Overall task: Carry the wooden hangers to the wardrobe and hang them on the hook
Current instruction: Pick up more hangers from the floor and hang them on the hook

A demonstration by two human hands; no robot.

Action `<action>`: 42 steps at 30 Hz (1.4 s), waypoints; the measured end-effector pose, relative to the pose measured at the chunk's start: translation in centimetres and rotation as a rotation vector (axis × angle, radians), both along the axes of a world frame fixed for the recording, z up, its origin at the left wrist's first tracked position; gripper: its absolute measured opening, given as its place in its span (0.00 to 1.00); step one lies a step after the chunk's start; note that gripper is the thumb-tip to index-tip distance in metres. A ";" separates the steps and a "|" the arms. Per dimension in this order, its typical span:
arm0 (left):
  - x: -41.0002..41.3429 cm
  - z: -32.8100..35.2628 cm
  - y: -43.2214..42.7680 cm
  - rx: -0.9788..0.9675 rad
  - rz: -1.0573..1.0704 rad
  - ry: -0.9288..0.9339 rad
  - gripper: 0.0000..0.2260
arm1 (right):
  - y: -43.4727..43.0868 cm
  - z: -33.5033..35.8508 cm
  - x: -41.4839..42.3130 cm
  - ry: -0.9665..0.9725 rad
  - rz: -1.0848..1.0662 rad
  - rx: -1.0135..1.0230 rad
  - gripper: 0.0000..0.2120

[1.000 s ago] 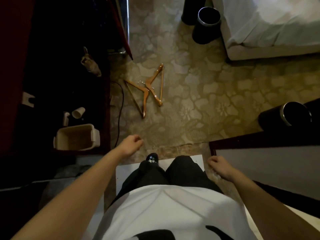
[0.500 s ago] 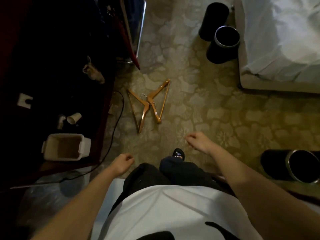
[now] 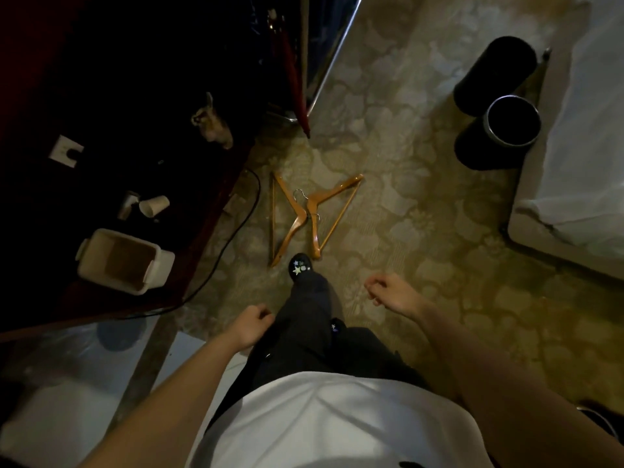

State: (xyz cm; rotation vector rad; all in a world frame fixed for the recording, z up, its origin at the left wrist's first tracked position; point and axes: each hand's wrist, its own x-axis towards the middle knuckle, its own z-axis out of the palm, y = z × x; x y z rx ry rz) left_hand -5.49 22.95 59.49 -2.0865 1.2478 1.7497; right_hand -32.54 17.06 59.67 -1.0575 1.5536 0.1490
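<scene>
Hangers: two orange-brown wooden hangers (image 3: pixel 289 238) with thin metal hooks lie flat on the floor just ahead of the person, untouched by either hand.
How they lie: side by side with their middles touching or overlapping and the hooks crossing there; I cannot tell which one is on top.
Floor: a worn beige carpet (image 3: pixel 422 214) with a pale floral pattern.
Left hand (image 3: pixel 251 327): low beside the thigh, fingers loosely curled in, nothing in them.
Right hand (image 3: pixel 391 293): out to the side above the carpet, fingers and thumb hanging slack and half-bent, grasping nothing.
Front foot: a black shoe with small star decorations (image 3: pixel 300 266) is planted on the carpet, its toe just beside the near ends of the hangers, between them.
Clothing: dark trousers (image 3: pixel 310 309) and a white shirt (image 3: pixel 331 420).
Left side: a dark red-edged counter (image 3: pixel 216 211), mostly in shadow, runs along the carpet.
On the counter: a cream rectangular plastic bin (image 3: pixel 125 261) standing open, and beyond it a pale paper cup (image 3: pixel 153 206) tipped on its side.
Cable: a thin black cord (image 3: pixel 233 238) trails off the counter edge down along the carpet, near the hangers but apart from them.
Right side: two black cylindrical waste bins (image 3: pixel 506 130), one with a silver rim, stand touching each other next to the corner of a white-sheeted bed (image 3: pixel 580 163).
</scene>
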 end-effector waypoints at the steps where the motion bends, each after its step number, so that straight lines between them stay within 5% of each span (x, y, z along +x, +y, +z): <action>1: 0.0 -0.4 -1.6 0.005 0.008 0.014 0.12 | -1.2 -0.4 0.1 0.006 0.011 0.005 0.11; 10: 1.5 -7.0 -15.4 -0.059 -0.031 0.047 0.05 | -16.0 -7.3 1.9 0.071 0.145 -0.045 0.08; 18: 1.4 -18.5 -22.6 -0.052 0.280 0.084 0.05 | -25.6 -18.0 3.9 0.117 0.275 -0.051 0.11; 32: -0.2 -48.3 -30.8 -0.035 0.243 -0.003 0.16 | -32.9 -49.2 5.0 0.194 0.676 -0.203 0.19; 42: -0.2 -63.4 -30.9 0.008 0.088 -0.074 0.27 | -37.2 -63.8 7.1 0.295 0.948 -0.401 0.33</action>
